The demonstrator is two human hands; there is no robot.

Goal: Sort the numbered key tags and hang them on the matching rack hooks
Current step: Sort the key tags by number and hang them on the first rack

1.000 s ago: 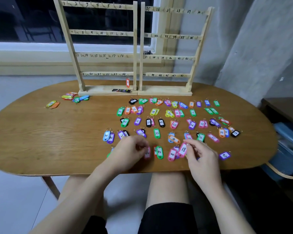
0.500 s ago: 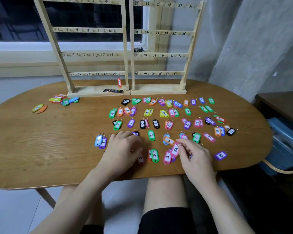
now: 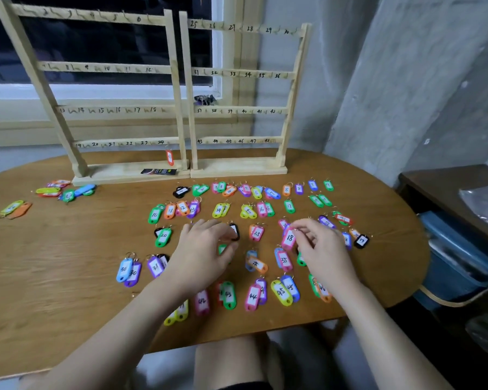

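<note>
Two wooden racks (image 3: 181, 88) stood side by side at twelve o'clock on the oval table (image 3: 54, 263); four rails on each, hook numbers handwritten 1–24 on the left one, 25–48 on the right; one orange-red tag (image 3: 169, 157) hung from the left rack's bottom rail near hook 24, the only tag on a hook. Several dozen key tags lay in rough rows across the table centre, too many and too overlapped for an exact count; a separate cluster of about eight at ten o'clock (image 3: 65, 190); two more (image 3: 16, 209) further out at nine o'clock. Two hands in view.

Against half a second earlier: both hands had moved up the table, away from the near edge; the pink tag marked 18 (image 3: 289, 238) had travelled with the right hand (image 3: 326, 249) from the front row to the middle rows; tags 42 to 46 at six o'clock, formerly partly covered, lay exposed.

Right hand pinched tag 18 by its ring, fingers curled, the tag tilted up at about two o'clock of centre. Left hand (image 3: 203, 249) lay palm-down over the middle rows, fingertips at a black tag (image 3: 235, 231); grasp on it could not be told.

Tags: small rounded plastic fobs in pink, green, blue, purple, orange, yellow, black; white paper inserts with black handwritten numbers; metal split rings.
</note>
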